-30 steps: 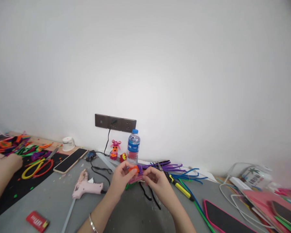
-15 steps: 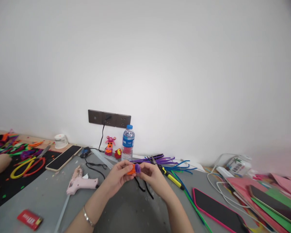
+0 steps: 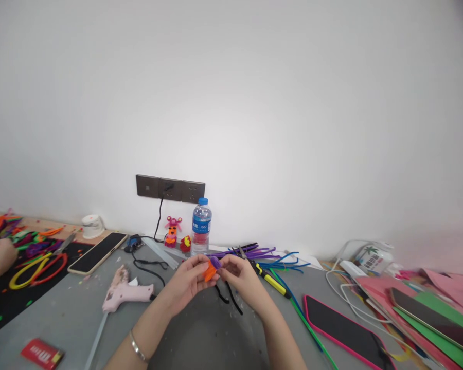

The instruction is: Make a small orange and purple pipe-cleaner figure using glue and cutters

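Observation:
Between my two hands is a small fuzzy pipe-cleaner piece (image 3: 210, 272), orange with a purple coil at its upper end. My left hand (image 3: 191, 280), with a silver bangle on the wrist, is closed on the orange part. My right hand (image 3: 239, 280) pinches at the purple end with thumb and fingertips. Two short black pipe cleaners (image 3: 234, 298) show on the grey table just below the hands; I cannot tell whether they join the piece. Behind the hands stands a water bottle (image 3: 201, 228), and a pipe-cleaner figure (image 3: 172, 232) in pink and orange is left of it.
A pink glue gun (image 3: 125, 294) and a red box (image 3: 42, 353) lie left. Another person's hand (image 3: 0, 259) is by scissors (image 3: 38, 272) and a phone (image 3: 98, 253). Yellow-handled pliers (image 3: 272, 282), purple and blue pipe cleaners (image 3: 289, 264) and a pink-cased phone (image 3: 343, 331) lie right.
The orange and purple piece has been tilted between my hands, so its purple coil now sits higher. The whole view has shifted slightly.

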The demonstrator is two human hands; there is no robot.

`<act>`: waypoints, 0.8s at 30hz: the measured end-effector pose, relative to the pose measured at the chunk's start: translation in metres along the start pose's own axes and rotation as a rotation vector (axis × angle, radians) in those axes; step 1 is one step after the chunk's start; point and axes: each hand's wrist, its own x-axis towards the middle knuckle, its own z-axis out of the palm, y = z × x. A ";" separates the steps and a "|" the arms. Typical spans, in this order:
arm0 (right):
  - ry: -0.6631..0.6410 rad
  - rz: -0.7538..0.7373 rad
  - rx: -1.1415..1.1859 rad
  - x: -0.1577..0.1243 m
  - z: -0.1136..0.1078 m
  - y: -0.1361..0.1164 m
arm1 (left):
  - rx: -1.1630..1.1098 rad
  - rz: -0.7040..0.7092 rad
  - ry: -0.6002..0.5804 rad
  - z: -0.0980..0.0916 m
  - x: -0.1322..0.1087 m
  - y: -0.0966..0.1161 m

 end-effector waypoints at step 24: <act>-0.017 0.069 0.065 -0.002 -0.001 -0.007 | 0.129 -0.071 0.025 -0.005 0.002 -0.006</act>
